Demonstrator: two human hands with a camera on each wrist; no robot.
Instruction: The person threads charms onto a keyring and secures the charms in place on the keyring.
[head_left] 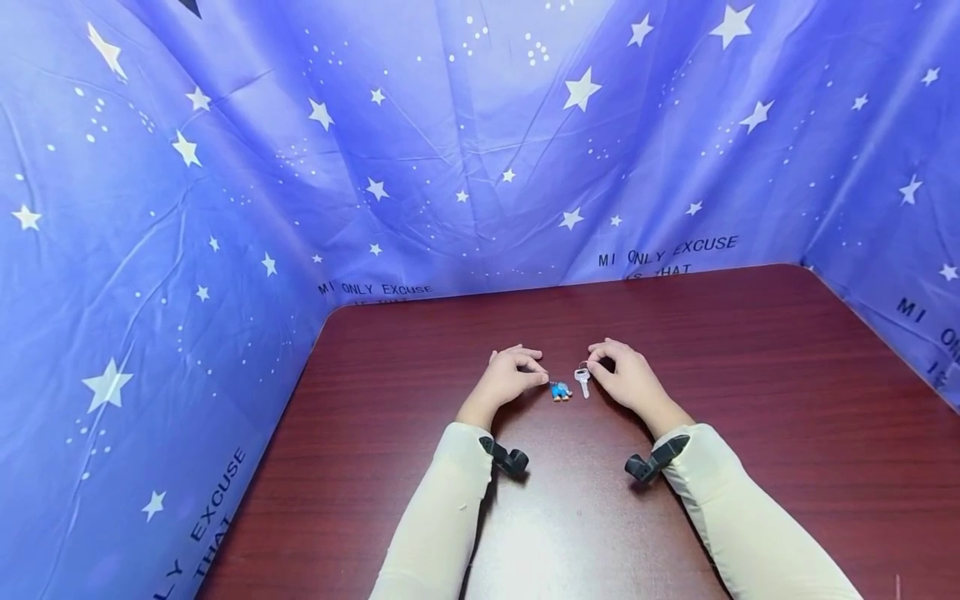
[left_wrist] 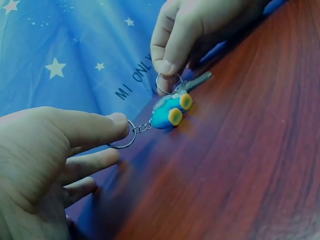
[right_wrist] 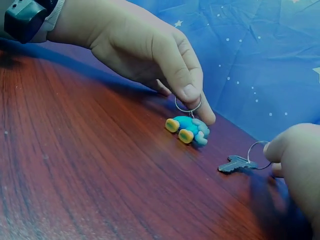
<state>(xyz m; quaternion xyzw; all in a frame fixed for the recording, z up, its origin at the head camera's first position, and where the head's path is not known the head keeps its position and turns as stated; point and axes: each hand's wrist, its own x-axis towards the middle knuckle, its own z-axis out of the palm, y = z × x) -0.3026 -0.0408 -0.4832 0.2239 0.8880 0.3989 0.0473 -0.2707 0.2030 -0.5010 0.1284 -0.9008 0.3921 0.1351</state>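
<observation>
My left hand [head_left: 512, 379] pinches a metal split ring [left_wrist: 131, 140] between thumb and finger. From that ring a short chain leads to a small blue elephant keychain [head_left: 560, 391] with yellow-orange feet [left_wrist: 175, 116]. To its right, my right hand [head_left: 626, 379] pinches a second ring [right_wrist: 257, 145], which carries a silver key [head_left: 582, 382]. In the head view the elephant and the key are side by side with a small gap between them. The two rings are apart, each at its own hand's fingertips.
Both hands are over a dark red wood-grain table [head_left: 360, 467]. A blue curtain [head_left: 465, 150] with white stars and printed letters rises behind it and along both sides. Black wrist cameras [head_left: 510, 460] are strapped over the pale sleeves [head_left: 435, 525].
</observation>
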